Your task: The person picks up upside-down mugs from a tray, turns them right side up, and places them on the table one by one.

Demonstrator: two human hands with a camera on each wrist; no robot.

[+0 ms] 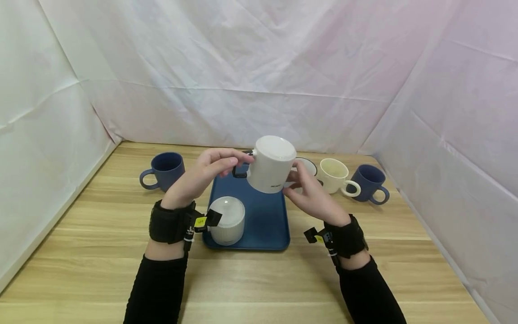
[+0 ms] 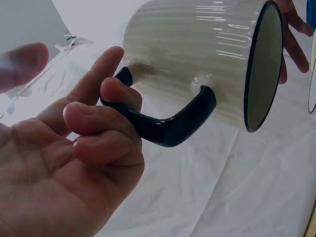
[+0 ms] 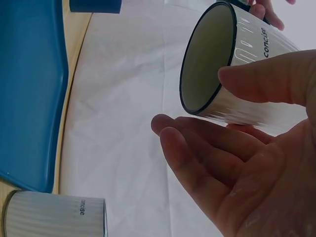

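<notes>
A white ribbed mug with a black handle and dark rim hangs tilted, base up, above a blue tray. My left hand curls its fingers round the handle, as the left wrist view shows. From the right, my right hand holds the mug near its rim. In the right wrist view its thumb lies on the mug's wall and the fingers reach under it. A second white mug stands upside down on the tray's near left corner.
A dark blue mug stands left of the tray. To its right are a dark-rimmed white mug partly behind my hand, a cream mug and another dark blue mug. White sheets wall in the wooden table.
</notes>
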